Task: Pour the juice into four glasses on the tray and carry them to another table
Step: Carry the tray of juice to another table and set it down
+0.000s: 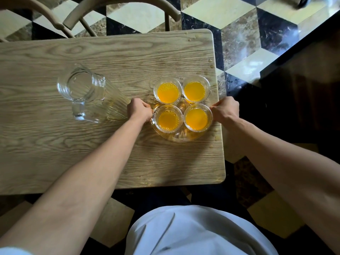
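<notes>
A round clear glass tray [181, 138] rests near the right end of a wooden table [73, 144]. Several glasses stand on it, each holding orange juice: back left [167, 90], back right [195, 89], front left [168, 119], front right [197, 117]. My left hand [139, 109] grips the tray's left rim. The right rim is held by my right hand [224, 110]. An empty clear glass jug [86, 91] stands on the table to the left of the tray, handle towards me.
Two wooden chairs [77, 17] stand behind the table's far edge. A dark polished surface [303, 80] lies to the right across a strip of patterned marble floor [239, 34]. Small juice drops dot the table's right edge [211, 66].
</notes>
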The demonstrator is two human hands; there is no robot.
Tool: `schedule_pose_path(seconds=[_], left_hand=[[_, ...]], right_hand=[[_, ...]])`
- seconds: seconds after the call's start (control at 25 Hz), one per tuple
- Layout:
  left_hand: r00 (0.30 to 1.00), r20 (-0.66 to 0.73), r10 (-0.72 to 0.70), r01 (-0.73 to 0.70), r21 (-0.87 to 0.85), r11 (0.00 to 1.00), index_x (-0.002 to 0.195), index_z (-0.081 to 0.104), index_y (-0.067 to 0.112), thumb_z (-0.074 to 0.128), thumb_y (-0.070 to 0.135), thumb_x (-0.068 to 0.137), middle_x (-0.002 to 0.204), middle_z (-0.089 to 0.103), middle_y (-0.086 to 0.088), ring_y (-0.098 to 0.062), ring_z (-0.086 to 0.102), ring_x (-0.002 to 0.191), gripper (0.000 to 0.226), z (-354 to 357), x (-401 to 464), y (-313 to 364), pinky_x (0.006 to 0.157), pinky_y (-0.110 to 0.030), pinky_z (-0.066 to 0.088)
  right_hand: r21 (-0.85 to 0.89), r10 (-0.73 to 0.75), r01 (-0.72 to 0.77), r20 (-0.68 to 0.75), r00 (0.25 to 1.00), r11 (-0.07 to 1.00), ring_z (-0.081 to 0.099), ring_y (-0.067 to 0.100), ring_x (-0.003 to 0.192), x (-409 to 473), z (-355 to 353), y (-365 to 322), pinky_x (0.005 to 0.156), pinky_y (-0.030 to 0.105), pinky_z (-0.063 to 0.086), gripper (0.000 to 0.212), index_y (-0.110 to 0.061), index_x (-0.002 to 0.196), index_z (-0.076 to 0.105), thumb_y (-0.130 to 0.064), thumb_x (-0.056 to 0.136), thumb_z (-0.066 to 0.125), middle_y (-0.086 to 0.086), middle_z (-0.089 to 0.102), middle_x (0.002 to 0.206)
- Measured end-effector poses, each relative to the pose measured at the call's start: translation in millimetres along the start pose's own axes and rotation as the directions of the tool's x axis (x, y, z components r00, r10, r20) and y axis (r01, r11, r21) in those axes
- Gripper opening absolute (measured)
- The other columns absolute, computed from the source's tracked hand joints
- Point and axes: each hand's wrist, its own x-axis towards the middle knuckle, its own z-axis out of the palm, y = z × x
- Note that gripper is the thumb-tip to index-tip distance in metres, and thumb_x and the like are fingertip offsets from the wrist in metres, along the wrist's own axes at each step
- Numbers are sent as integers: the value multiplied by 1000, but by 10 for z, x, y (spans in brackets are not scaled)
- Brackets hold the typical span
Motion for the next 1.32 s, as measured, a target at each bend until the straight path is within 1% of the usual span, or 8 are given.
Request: schedule_pose_path(seconds=[0.2,0.48,0.76,0.88,1.0,1.08,1.2,1.32], left_hand=[[1000,-7,1,-1,-19,1000,87,80,10,75,4,88,107,79,-8,-24,73,100,8,1,-80,-62,81,-29,58],[999,-32,-18,16,-59,998,63,66,21,75,2,87,92,76,-2,-22,73,94,32,-11,-294,-159,75,-28,56],[987,-108,-115,101,-126,987,87,80,11,72,4,87,101,79,-9,-27,73,94,11,0,-777,-431,87,-38,63],[973,-152,-173,146,-174,974,90,80,9,71,4,86,99,78,-11,-27,72,95,11,58,-1038,-589,86,-36,62],[959,-165,-230,191,-226,955,89,80,8,72,3,86,97,79,-11,-26,73,94,10,105,-1266,-762,85,-35,62],[946,-174,-275,221,-278,935,89,80,8,72,2,85,96,79,-11,-26,74,93,11,129,-1421,-916,86,-38,63],[917,-178,-358,268,-390,881,86,77,9,73,1,85,89,77,-8,-24,75,86,9,169,-1683,-1169,69,-33,63],[873,-179,-454,321,-491,810,91,75,8,76,4,84,89,75,-7,-19,73,76,8,196,-1936,-1425,50,-22,51]], right_hand=[[-6,-27,27,-7,1000,1000,75,26,77,-42,5,49,72,42,65,12,-1,83,77,-12,81,73,12,77,79],[23,-58,58,5,998,998,76,22,67,-149,-63,112,67,42,66,11,-1,78,77,-7,83,69,12,76,70],[1,-150,150,88,985,989,74,20,57,-282,-142,201,58,41,65,11,-3,77,78,-7,84,72,11,75,67],[-25,-220,225,113,969,974,71,15,54,-325,-144,246,51,30,63,10,-4,78,79,-7,85,72,9,75,68],[-60,-290,302,160,944,951,73,17,60,-375,-115,269,57,31,64,8,-4,80,78,-6,83,72,9,76,72],[-100,-344,369,200,917,924,72,12,56,-432,-71,267,47,21,56,7,-6,80,79,-7,82,73,7,76,70],[-140,-404,448,260,877,883,63,3,40,-556,35,202,33,12,41,10,-6,75,80,-9,82,73,5,74,62],[-157,-450,516,323,832,842,58,1,32,-705,171,111,29,11,37,13,-5,73,79,-9,82,71,6,73,58]])
